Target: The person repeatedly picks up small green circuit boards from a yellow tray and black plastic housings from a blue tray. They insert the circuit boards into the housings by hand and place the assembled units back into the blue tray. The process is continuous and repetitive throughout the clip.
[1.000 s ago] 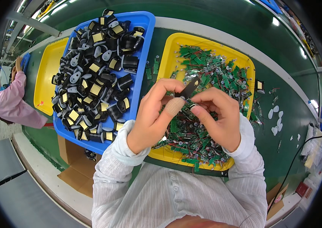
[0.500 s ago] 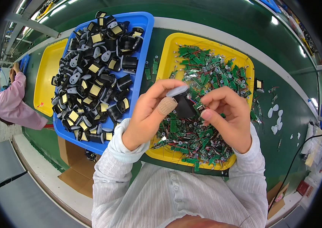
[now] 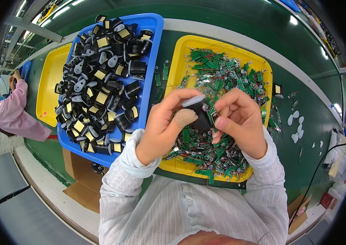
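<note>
Over the right-hand yellow tray (image 3: 267,67), my left hand (image 3: 158,130) grips a black plastic housing (image 3: 201,117) with a grey end piece, tilted in the air. A tan bandage wraps the thumb of this hand. At the housing's right side, my right hand (image 3: 242,122) pinches a small green circuit board (image 3: 211,113) between thumb and fingertips. The board touches the housing; whether it sits partly inside, I cannot tell. Below both hands lies a heap of green circuit boards (image 3: 205,153) with thin red and black wires, filling most of the tray.
A blue tray (image 3: 155,45) piled with black housings (image 3: 101,98) stands left, beside another yellow tray (image 3: 44,81). White oval pieces (image 3: 295,138) and loose boards lie on the green table at right. An open cardboard box (image 3: 81,183) is below left. A person in pink (image 3: 20,112) works far left.
The housing has turned a little in my left hand. My right fingers have come closer to it, and the board now lies against its side.
</note>
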Motion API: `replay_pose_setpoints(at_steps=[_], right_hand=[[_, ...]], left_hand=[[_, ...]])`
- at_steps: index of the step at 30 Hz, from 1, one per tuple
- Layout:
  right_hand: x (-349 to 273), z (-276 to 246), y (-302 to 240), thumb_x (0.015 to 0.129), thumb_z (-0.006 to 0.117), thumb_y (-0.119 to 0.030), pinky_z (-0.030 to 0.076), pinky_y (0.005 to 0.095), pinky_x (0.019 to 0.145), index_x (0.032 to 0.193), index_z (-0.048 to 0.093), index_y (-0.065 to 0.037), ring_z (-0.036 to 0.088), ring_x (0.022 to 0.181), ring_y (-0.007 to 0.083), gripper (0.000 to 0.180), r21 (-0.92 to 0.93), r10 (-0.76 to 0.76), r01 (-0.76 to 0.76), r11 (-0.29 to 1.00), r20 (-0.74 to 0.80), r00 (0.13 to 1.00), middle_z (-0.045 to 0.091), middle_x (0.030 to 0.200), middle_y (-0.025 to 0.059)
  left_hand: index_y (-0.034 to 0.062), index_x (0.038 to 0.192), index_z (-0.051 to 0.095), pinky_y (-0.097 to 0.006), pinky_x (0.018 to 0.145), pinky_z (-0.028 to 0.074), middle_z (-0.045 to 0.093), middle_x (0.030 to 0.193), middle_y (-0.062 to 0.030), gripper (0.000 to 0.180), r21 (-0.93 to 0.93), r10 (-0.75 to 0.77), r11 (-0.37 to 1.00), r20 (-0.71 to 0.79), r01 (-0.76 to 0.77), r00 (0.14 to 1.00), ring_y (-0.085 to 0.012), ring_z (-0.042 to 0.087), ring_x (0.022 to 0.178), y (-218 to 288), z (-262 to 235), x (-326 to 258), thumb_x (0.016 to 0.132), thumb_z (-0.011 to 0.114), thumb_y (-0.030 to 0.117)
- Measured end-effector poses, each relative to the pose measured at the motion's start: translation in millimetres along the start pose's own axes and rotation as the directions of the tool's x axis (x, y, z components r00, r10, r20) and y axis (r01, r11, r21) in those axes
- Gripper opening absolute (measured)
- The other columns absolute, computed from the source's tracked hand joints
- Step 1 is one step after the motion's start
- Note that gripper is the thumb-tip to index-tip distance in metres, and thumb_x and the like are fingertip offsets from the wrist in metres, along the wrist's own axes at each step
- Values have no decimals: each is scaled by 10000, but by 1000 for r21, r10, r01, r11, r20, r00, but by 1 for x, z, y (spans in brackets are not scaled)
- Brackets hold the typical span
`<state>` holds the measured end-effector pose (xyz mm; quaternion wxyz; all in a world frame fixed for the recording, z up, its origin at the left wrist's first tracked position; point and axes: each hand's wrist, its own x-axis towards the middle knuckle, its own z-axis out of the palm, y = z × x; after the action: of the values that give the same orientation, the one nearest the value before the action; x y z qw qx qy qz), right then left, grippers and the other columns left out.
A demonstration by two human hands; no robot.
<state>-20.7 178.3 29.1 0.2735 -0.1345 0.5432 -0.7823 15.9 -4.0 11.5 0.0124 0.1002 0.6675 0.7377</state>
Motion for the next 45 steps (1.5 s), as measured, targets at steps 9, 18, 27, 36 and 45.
replay_pose_setpoints(at_steps=[9,18,27,36,45], right_hand=[[0,3,2,800,621,-8,489,222,555,937,506,-3,580,597,95,179,8,47,-48,999,7,999,571,687,36],[3,2,8,834,597,-64,498,228,558,852,521,9,564,616,86,107,-3,189,-189,982,76,979,536,692,14],[3,12,20,744,653,-46,422,297,486,747,538,-16,539,546,205,119,-747,-376,242,620,-11,927,507,666,80],[2,12,18,726,667,-48,405,314,493,746,547,-18,518,553,235,125,-773,-386,282,568,53,921,505,667,87],[-1,13,13,747,650,-30,421,278,506,774,559,-7,537,556,189,97,-648,-308,250,720,24,951,522,688,87]], left_hand=[[-8,1079,536,-273,721,451,596,961,-105,291,227,203,957,-88,-179,975,-187,568,828,-9,0,-2,800,560,75],[12,1079,556,-330,722,441,605,961,-117,289,510,263,826,30,-242,964,-264,547,801,-1,-8,3,813,557,126],[-19,1253,433,-352,841,413,557,1087,-181,484,471,269,839,79,-274,960,-300,527,960,-7,-2,10,813,567,133],[-2,1307,390,-341,868,405,545,1140,-167,541,496,175,835,174,-240,969,-285,534,999,2,-14,6,801,552,97],[-26,1304,352,-364,956,376,459,1272,-153,566,-88,-25,995,132,37,991,-224,486,1111,3,-4,4,793,576,70]])
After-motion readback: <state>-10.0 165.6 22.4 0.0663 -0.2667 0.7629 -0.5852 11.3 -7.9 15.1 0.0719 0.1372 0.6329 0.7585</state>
